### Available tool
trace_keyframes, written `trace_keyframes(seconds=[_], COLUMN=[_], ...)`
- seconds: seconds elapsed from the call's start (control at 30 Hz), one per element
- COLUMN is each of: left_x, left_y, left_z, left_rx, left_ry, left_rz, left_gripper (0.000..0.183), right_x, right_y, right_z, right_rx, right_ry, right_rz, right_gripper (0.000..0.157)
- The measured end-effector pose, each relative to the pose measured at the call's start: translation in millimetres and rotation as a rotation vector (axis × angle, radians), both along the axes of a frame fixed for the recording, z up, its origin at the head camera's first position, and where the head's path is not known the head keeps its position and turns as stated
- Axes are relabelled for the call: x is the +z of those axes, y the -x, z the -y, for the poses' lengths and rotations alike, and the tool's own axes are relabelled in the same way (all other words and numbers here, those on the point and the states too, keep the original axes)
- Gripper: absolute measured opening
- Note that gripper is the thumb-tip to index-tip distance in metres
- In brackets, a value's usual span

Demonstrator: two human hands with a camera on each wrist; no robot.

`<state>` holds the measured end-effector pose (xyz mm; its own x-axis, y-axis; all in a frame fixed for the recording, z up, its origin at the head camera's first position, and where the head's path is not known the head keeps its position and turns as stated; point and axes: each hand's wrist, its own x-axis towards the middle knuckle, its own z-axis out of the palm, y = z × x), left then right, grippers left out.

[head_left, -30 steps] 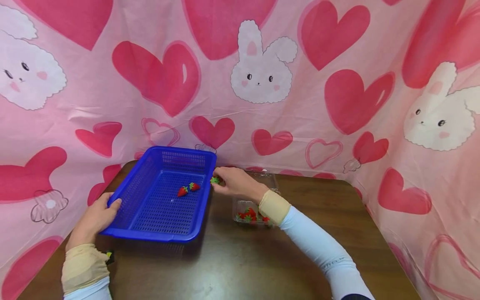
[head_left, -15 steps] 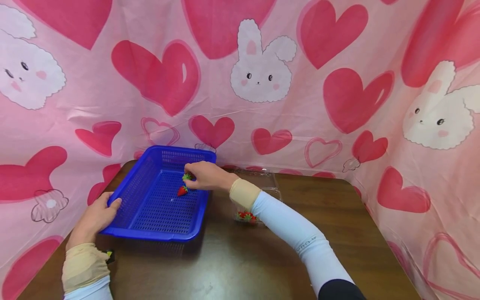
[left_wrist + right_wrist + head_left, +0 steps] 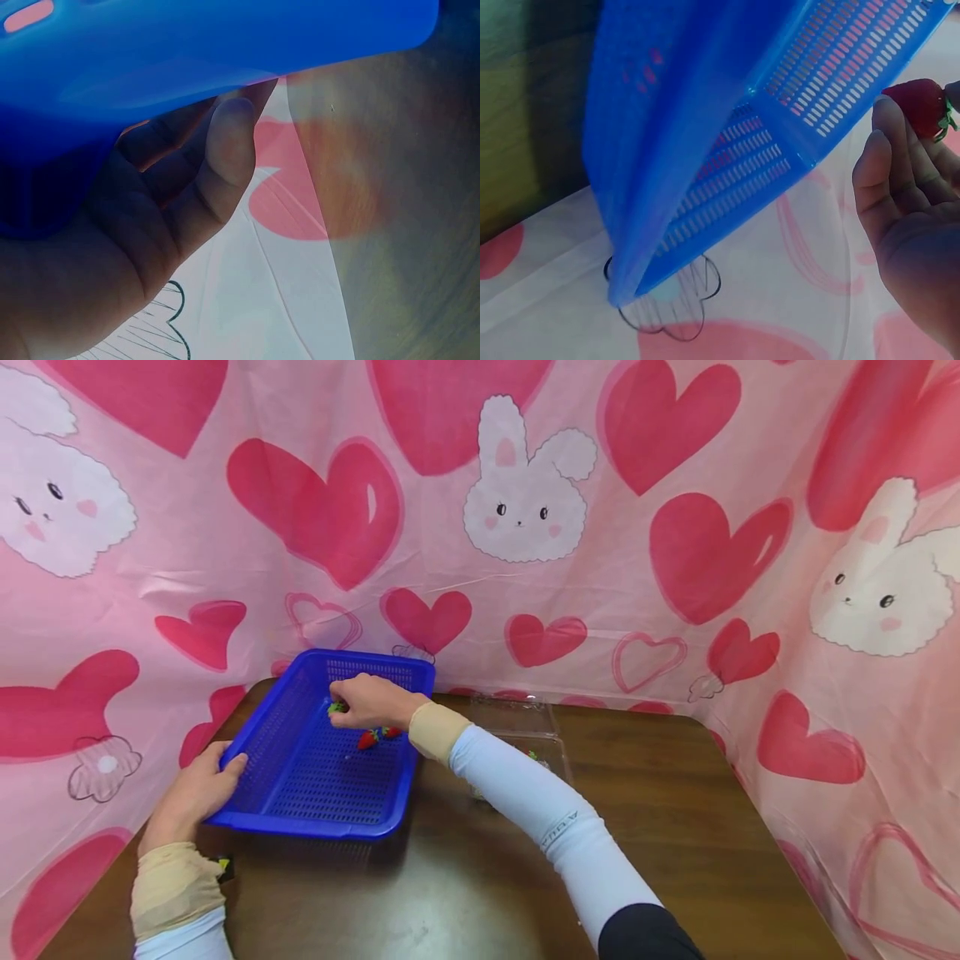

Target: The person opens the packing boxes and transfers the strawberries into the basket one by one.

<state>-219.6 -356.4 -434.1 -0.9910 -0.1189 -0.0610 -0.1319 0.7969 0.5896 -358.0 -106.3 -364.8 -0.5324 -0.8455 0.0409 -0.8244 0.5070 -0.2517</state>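
A blue slotted plastic basket (image 3: 322, 829) stands tilted at the left of the table in the head view. My left hand (image 3: 193, 793) grips its left rim, with the fingers passing under the edge in the left wrist view. Over the basket's inside, toward the far end, my right hand (image 3: 372, 700) pinches a red strawberry (image 3: 917, 106) by its green leafy end. Two more strawberries (image 3: 368, 740) lie on the basket floor, just below my right wrist. To the right, a transparent plastic box (image 3: 561, 762) is partly hidden behind my right forearm, and only a little of its contents shows.
The box's hinged lid (image 3: 516, 717) lies back toward the cloth. A dark wooden table (image 3: 675, 827) carries everything. A pink cloth (image 3: 427, 560) printed with hearts and rabbits hangs close behind it and along both sides. A small black-and-yellow object (image 3: 225, 867) sits beside my left wrist.
My right hand has travelled left with the strawberry, from outside the basket's right rim to over its inside. My left hand keeps its grip, and the basket stays in place.
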Motion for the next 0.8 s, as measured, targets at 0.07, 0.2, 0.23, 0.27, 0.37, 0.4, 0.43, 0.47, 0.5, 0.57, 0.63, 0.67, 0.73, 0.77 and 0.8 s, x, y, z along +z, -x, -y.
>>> trace_keyframes(seconds=[0.07, 0.2, 0.23, 0.27, 0.37, 0.4, 0.43, 0.47, 0.5, 0.57, 0.63, 0.67, 0.73, 0.77, 0.8], left_x=[-0.6, -1.2, -1.0, -0.9, 0.1, 0.6, 0.9, 1.1, 1.3, 1.5, 0.7, 0.5, 0.7, 1.0, 1.3], left_y=[0.6, 1.3, 1.6, 2.0, 1.2, 0.4, -0.2, -0.8, -1.3, -2.0, -1.8, -1.9, -1.5, -1.2, -1.1], left_z=[-0.3, -0.1, 0.1, 0.3, 1.5, 1.7, 2.1, 2.0, 1.8, 0.6, -0.6, -1.6, -2.8, -3.0, -2.8], left_rx=[0.0, 0.005, 0.006, 0.007, 0.017, 0.02, 0.023, 0.025, 0.027, 0.025, 0.02, 0.018, 0.015, 0.014, 0.013], left_ry=[-0.003, -0.016, -0.021, -0.023, -0.026, -0.028, -0.028, -0.026, -0.022, -0.019, -0.013, -0.013, -0.019, -0.018, -0.02], left_rz=[0.014, 0.029, 0.035, 0.036, 0.035, 0.03, 0.021, 0.013, 0.004, -0.011, -0.017, -0.014, -0.002, 0.007, 0.017], left_gripper=[0.06, 0.06, 0.06, 0.06, 0.061, 0.06, 0.06, 0.059, 0.058, 0.057, 0.057, 0.057, 0.058, 0.059, 0.06], right_x=[-1.9, -4.0, -4.1, -4.1, -4.1, -3.6, -3.1, -2.9, -3.6, -5.8, -10.7, -13.9, -19.8, -22.1, -24.5], right_y=[2.2, 4.2, 4.1, 3.7, 0.9, -1.3, -3.9, -6.4, -8.5, -12.5, -15.8, -16.7, -18.1, -18.6, -18.9], right_z=[6.8, 21.4, 25.2, 29.2, 44.0, 49.1, 54.0, 58.6, 62.7, 69.3, 74.0, 76.0, 77.7, 78.2, 78.7], right_rx=[-0.009, -0.052, -0.064, -0.077, -0.102, -0.117, -0.136, -0.152, -0.163, -0.191, -0.204, -0.203, -0.194, -0.191, -0.183], right_ry=[-0.02, -0.095, -0.12, -0.147, -0.245, -0.282, -0.316, -0.351, -0.378, -0.426, -0.458, -0.474, -0.498, -0.508, -0.515], right_rz=[-0.001, -0.031, -0.044, -0.053, -0.071, -0.058, -0.039, -0.024, -0.018, -0.014, -0.045, -0.061, -0.088, -0.091, -0.094], right_gripper=[0.017, 0.022, 0.023, 0.024, 0.02, 0.017, 0.014, 0.012, 0.013, 0.019, 0.018, 0.018, 0.018, 0.017, 0.016])
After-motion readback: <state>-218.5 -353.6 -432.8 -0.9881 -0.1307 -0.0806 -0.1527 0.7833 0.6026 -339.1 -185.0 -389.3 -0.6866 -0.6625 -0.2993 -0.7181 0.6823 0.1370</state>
